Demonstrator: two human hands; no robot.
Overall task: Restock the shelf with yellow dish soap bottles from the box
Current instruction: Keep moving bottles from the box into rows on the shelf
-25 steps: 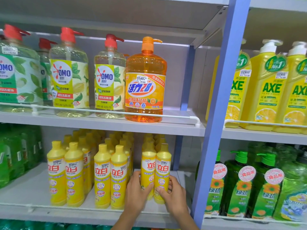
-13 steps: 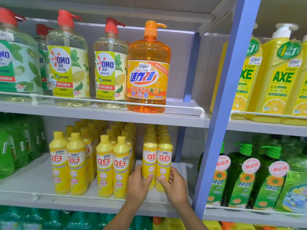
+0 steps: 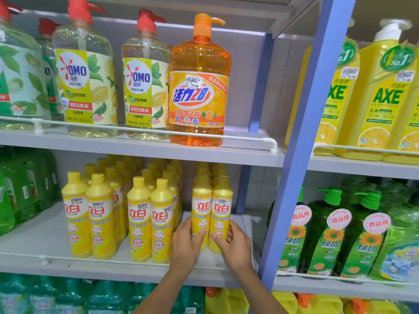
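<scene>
Two yellow dish soap bottles stand side by side on the middle shelf [image 3: 34, 236], right of the other rows. My left hand [image 3: 184, 244] grips the left bottle [image 3: 200, 207] low down, its thumb across the label. The lower part of the right bottle [image 3: 222, 208] is held by my right hand [image 3: 234, 244], fingers curled round its side. More yellow bottles stand in rows behind this pair. Two further double rows of yellow bottles [image 3: 149, 218] fill the shelf to the left. The box is out of view.
Big pump bottles, among them an orange one [image 3: 199, 87], line the shelf above. A blue upright post [image 3: 301, 155] stands right of my hands. Green bottles [image 3: 328, 234] sit beyond it and at far left. A white rail [image 3: 136, 130] edges the upper shelf.
The view has dropped and moved closer to the shelf. Both hands stay on the front pair of yellow bottles, which stand at the same spot on the shelf.
</scene>
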